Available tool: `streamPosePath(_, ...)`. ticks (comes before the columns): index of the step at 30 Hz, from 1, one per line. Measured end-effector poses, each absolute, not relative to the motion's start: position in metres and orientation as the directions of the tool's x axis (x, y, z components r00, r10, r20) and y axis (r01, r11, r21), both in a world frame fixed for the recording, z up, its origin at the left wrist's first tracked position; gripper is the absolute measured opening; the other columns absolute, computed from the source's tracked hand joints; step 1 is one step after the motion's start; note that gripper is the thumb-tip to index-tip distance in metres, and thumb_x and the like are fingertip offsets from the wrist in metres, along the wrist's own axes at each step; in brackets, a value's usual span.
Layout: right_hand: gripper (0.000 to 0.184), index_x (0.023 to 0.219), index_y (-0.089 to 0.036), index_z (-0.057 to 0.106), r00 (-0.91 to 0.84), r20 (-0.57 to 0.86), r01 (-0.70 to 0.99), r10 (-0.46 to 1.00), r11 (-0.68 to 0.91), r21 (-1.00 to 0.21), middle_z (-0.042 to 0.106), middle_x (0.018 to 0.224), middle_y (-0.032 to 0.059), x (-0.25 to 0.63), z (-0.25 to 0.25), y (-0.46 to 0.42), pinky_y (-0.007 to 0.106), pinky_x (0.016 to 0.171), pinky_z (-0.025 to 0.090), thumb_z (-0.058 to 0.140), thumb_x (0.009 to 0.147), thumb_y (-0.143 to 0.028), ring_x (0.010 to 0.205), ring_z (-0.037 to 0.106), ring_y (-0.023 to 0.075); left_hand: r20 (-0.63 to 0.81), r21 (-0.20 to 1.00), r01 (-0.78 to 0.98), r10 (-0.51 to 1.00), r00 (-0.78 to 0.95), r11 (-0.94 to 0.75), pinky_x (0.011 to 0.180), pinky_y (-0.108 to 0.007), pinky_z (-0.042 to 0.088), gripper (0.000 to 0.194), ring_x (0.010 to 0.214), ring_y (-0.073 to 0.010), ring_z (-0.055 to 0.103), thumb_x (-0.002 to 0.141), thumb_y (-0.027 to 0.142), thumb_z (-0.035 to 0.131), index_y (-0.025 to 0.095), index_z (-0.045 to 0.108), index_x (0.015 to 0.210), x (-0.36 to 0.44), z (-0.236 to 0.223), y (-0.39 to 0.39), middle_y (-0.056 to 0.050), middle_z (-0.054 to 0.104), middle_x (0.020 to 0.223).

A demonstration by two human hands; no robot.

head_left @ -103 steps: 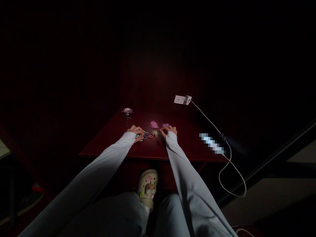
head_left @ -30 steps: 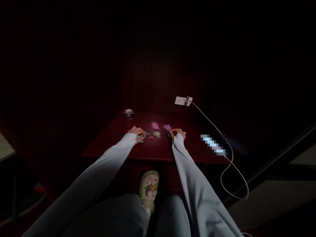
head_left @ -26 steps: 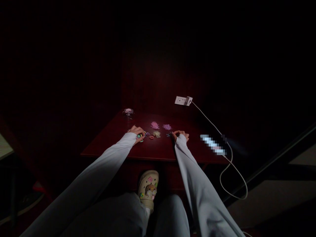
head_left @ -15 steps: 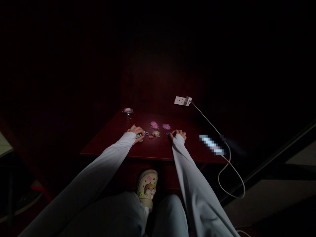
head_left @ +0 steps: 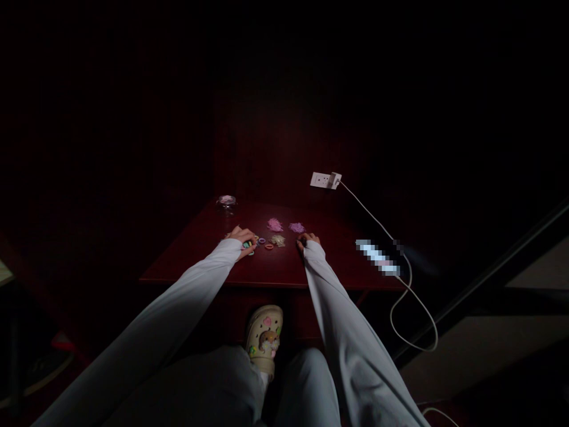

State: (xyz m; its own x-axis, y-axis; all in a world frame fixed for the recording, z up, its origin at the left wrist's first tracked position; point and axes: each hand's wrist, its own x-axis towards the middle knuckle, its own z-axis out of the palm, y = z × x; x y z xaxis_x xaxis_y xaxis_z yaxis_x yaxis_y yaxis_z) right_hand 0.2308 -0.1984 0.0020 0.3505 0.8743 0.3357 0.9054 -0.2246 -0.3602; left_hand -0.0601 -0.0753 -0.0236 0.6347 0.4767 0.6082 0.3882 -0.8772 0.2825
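Around a pile of small coloured rings that look like hair ties (head_left: 246, 244), my left hand (head_left: 240, 235) rests on the dark red table (head_left: 191, 261), fingers curved and thumb apart. Just right of it lie a purple ring (head_left: 262, 241) and an orange-red ring (head_left: 269, 247). My right hand (head_left: 309, 239) is on the table with its fingers drawn in; what they hold, if anything, is hidden. Between the hands sits a cream-coloured pile (head_left: 278, 240) of small bands. Behind it are a pink pile (head_left: 274, 225) and a purple pile (head_left: 297, 227).
A clear container (head_left: 226, 201) stands at the table's back left corner. On the wall is a socket (head_left: 324, 180) with a charger, its white cable (head_left: 367, 209) running to a blurred-out bright device (head_left: 377, 257) at the right. Below the table edge shows a beige clog (head_left: 265, 332).
My right hand has shifted slightly left and its fingers have drawn in; the dark bluish bit at its fingertips is now hidden. The view has shifted a little. My left hand stays at the rings.
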Motion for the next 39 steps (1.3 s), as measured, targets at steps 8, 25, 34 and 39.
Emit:
streamPosePath(8,0.027,0.123,-0.021,0.076,0.261,0.48,0.964,0.838,-0.202,-0.171,0.07,0.133,0.0163,0.206,0.009,-0.197,0.039,0.099,0.042,0.059,0.106,-0.034,0.121,0.057,0.0319,0.581,0.315,0.442,0.538,0.611,-0.84,0.092,-0.036,0.048,0.01,0.102,-0.0239,0.058,0.093,0.033,0.07,0.027,0.079,0.093,-0.052,-0.031,-0.064,-0.003,0.078,0.111)
streamPosePath(25,0.028,0.121,-0.027,0.078,0.02,0.412,0.956,0.911,0.103,-0.275,0.07,0.119,0.0089,0.125,0.004,-0.172,0.037,0.097,0.036,0.07,0.104,-0.047,0.119,0.049,0.0272,0.531,0.296,0.493,0.57,0.628,-0.818,0.099,-0.043,0.051,0.024,0.114,-0.0294,0.06,0.096,0.032,0.062,0.027,0.078,0.113,-0.058,-0.015,-0.08,-0.006,0.076,0.127)
streamPosePath(34,0.012,0.104,-0.025,0.078,0.006,0.379,0.948,0.925,0.116,-0.297,0.074,0.111,0.0064,0.127,0.006,-0.17,0.035,0.097,0.035,0.071,0.104,-0.035,0.116,0.051,0.0254,0.515,0.303,0.526,0.601,0.611,-0.794,0.118,-0.048,0.047,0.039,0.14,-0.0316,0.056,0.094,0.037,0.066,0.034,0.074,0.132,-0.059,-0.018,-0.079,0.0,0.065,0.157)
streamPosePath(39,0.009,0.101,-0.025,0.077,0.018,0.386,0.948,0.922,0.107,-0.3,0.075,0.109,0.0056,0.125,0.006,-0.166,0.034,0.098,0.037,0.072,0.103,-0.032,0.116,0.053,0.0245,0.498,0.341,0.472,0.582,0.643,-0.813,0.122,-0.046,0.047,0.041,0.143,-0.0291,0.061,0.096,0.037,0.061,0.03,0.075,0.134,-0.059,-0.029,-0.066,-0.004,0.067,0.156)
